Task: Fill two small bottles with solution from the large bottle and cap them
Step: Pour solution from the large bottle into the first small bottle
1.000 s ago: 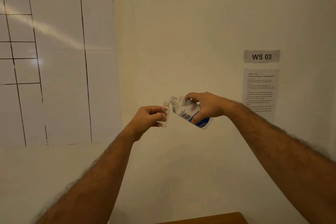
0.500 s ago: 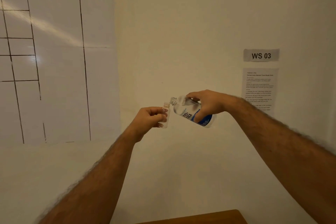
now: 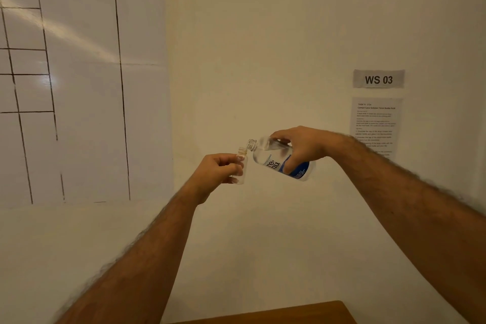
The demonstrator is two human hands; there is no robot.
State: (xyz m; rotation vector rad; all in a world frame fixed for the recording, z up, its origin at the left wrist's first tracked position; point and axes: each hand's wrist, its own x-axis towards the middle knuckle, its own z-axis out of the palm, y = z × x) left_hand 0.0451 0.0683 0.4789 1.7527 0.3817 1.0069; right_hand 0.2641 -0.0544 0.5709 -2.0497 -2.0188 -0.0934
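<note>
My left hand (image 3: 214, 171) grips a small clear bottle (image 3: 241, 166) upright in the air, its cap off and its threaded neck on top. My right hand (image 3: 302, 148) holds the large clear bottle (image 3: 278, 160), which has a blue and white label and no cap. The large bottle is tilted with its open mouth pointing left, just above and right of the small bottle's mouth. Clear liquid fills part of the large bottle. Whether liquid is flowing cannot be made out. The second small bottle and the caps are out of view.
Both arms are raised in front of a cream wall. A white gridded sheet (image 3: 79, 87) hangs at the left. A "WS 03" sign (image 3: 378, 79) and a printed instruction sheet (image 3: 376, 123) hang at the right. A wooden table edge (image 3: 289, 313) shows at the bottom.
Both hands have stayed almost still, holding the two bottles mouth to mouth. The large bottle has tipped slightly and the view has shifted a little.
</note>
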